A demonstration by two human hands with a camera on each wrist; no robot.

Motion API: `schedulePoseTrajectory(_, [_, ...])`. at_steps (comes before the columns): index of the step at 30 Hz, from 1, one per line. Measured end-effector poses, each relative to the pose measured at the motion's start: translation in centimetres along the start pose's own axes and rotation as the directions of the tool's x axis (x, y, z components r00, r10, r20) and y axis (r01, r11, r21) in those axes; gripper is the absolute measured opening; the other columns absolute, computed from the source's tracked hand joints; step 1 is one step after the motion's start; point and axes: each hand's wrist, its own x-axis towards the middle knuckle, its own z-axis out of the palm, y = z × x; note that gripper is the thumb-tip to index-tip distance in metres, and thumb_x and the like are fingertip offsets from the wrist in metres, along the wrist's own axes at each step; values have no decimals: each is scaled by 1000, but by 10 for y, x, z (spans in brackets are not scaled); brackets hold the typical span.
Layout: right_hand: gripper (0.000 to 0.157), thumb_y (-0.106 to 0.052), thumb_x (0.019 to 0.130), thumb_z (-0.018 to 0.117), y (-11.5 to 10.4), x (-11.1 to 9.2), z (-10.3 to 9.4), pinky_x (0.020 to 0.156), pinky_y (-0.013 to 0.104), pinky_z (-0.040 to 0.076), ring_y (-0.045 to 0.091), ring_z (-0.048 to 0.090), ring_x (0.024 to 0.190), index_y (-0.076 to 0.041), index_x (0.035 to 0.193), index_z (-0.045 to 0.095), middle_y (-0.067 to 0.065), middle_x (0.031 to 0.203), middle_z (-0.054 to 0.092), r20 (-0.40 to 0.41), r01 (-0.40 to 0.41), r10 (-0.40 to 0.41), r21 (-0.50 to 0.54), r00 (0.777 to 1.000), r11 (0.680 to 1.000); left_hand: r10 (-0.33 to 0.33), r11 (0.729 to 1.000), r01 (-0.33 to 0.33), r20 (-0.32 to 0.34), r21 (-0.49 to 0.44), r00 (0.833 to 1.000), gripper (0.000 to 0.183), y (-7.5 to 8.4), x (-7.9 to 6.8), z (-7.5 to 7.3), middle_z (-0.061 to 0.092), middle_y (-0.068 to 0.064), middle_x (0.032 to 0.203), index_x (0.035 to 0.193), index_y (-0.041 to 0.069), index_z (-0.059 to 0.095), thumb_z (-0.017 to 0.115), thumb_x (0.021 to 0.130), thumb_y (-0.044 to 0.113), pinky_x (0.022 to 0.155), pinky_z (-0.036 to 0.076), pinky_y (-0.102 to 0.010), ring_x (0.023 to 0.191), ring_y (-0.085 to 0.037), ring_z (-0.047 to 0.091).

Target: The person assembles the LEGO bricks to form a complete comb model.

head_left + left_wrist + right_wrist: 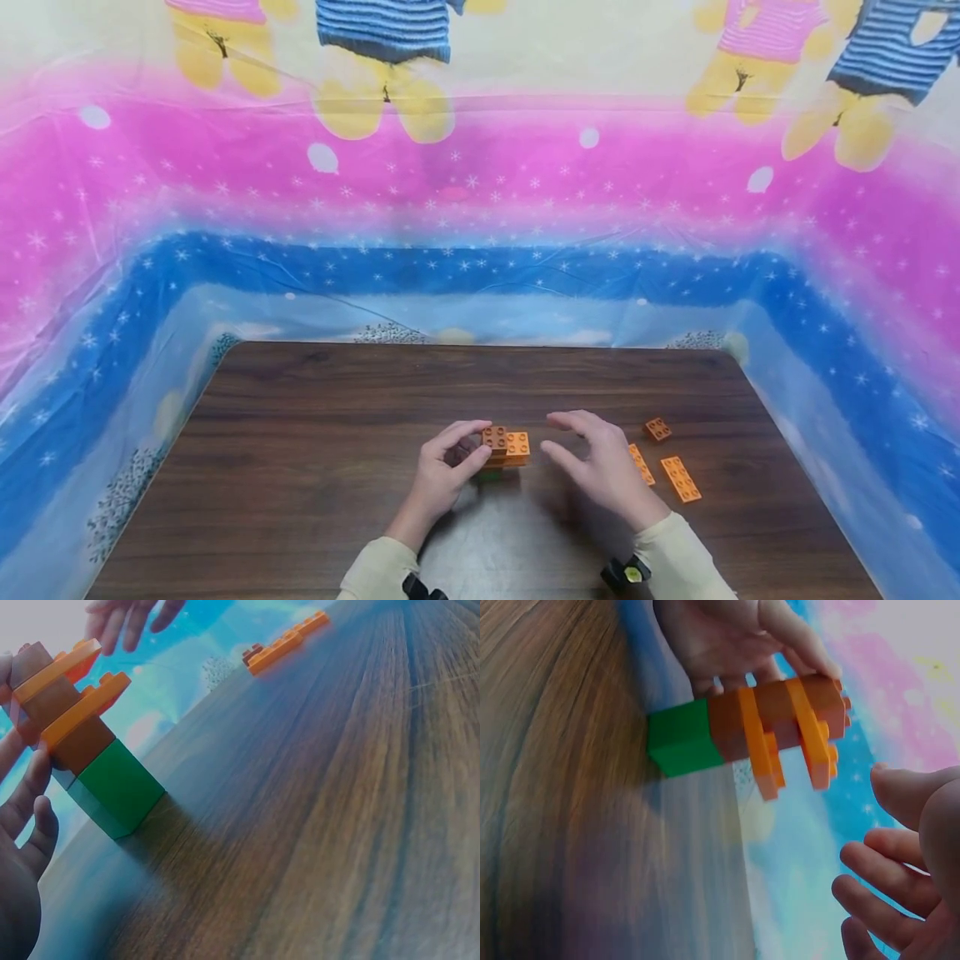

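Note:
A tower of toy building bricks [517,448] stands upright on the table in front of the person. Its base is a green block [682,739], with brown bricks [84,746] and two orange plates [761,750] alternating above. Both plates stick out on the right side. The left hand [442,467] holds the upper part of the tower from the left, thumb in front and fingers behind. To the right of the tower, apart from it, the right hand [600,462] hovers with thumb and fingers spread and nothing between them.
A small brown brick [657,429] and an orange plate [680,479] lie on the right of the dark wooden table [300,417]. Another orange plate [641,467] is partly hidden by the right hand. Patterned cloth [480,200] hangs around the table's back and sides.

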Motion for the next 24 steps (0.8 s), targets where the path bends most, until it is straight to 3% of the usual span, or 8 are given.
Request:
schedulePoseTrajectory(4, [40,-29,92,84,12,-8,-3,88,48,59,21,71,110,-13,128,73,2,122,74,-43,-56,54,-52,998,997,-11,1000,11,0,5,1000,32,2,0,0,74,-12,114,126,6,73,74,95,-1,67,55,-30,82,-15,64])
schedulePoseTrajectory(11, [44,-27,91,85,32,-23,-9,89,52,58,28,70,108,-6,128,73,10,119,73,-48,-186,181,-122,982,975,-27,1000,27,-9,10,1000,33,4,-2,1,74,-13,113,126,5,73,74,94,-3,67,54,-29,81,-17,64])
schedulePoseTrajectory(24, [51,-28,90,85,66,-50,-22,95,60,52,40,67,110,2,128,71,21,122,71,-71,-335,328,-238,942,912,-46,999,46,-4,16,999,32,6,-2,0,74,-12,113,126,5,73,74,95,0,68,54,-30,81,-18,64])
